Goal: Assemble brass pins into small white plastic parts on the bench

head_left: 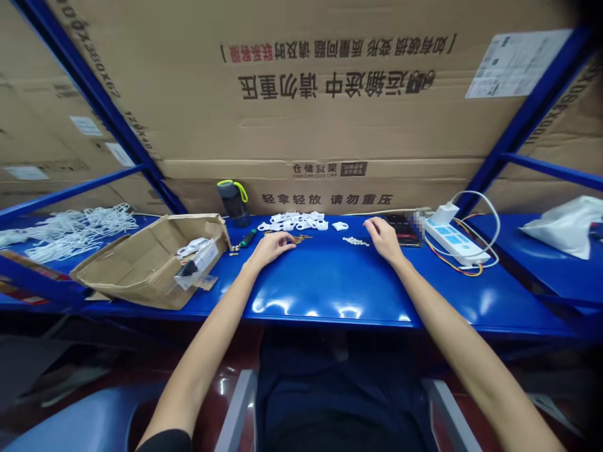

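A: Blue steel bench [330, 289] set in blue racking, with big cardboard cartons [330, 94] walling off the back. Both arms are stretched out over it.

B: What are the hands on?

A: The left hand [272, 247] lies palm down, fingers loosely spread, gripping nothing; its fingertips touch some small brownish bits [301, 238]. The right hand [384, 238] is also flat and relaxed, empty, with a short row of tiny white beads [355, 241] just off its thumb side.

B: Which way does that row run?

A: Its long axis goes roughly left to right, tilted slightly, one end toward the right hand. What the beads are, I can't tell; too small.

B: And beyond the fingers?

A: A heap of white plastic pieces [296, 221] sits past the left fingertips, with one stray piece [340, 226] between the two hands, farther back. A green-handled tool [247, 239] lies outside the left hand, pointing toward an open cardboard box [151, 263] that holds a few more white parts. A dark bottle [234, 202] stands behind that.

B: The right side?

A: A dark flat thing [402, 229] just beyond the right hand, partly blurred out, then a white power strip [455, 242] with a charger and wires. A white bag [565, 226] is cut off at the edge. Far left, a tangle of white pieces [75, 229].
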Demonstrator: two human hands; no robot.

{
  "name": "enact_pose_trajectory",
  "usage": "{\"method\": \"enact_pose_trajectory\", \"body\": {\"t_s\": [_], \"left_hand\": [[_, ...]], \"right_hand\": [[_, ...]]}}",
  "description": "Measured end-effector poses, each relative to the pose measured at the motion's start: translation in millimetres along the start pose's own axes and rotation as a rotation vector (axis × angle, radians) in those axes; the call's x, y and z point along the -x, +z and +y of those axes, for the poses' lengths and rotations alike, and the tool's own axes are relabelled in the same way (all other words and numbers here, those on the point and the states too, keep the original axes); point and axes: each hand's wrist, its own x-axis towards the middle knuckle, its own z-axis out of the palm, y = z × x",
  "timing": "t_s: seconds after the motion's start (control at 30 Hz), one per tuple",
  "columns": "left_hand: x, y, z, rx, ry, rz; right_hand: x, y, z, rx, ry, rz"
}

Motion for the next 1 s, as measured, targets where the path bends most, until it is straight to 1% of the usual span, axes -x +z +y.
{"method": "enact_pose_trajectory", "body": {"t_s": [0.2, 0.4, 0.6, 0.77, 1.0], "left_hand": [[0, -5.7, 4, -0.067, 0.035, -0.018], [1, -10.7, 7, -0.135, 0.071, -0.072], [1, -1.8, 5, -0.163, 0.043, -0.049], [-2, 5.4, 10, -0.199, 0.041, -0.042], [-5, 9.6, 13, -0.190, 0.026, -0.022]], "right_hand": [[-1, -1, -1, 0.015, -0.021, 0.004], [-1, -1, -1, 0.019, -0.025, 0.014], [-1, 0, 2, 0.015, -0.020, 0.005], [-1, 1, 3, 0.012, -0.025, 0.003], [-1, 1, 1, 0.039, -0.038, -0.043]]}}
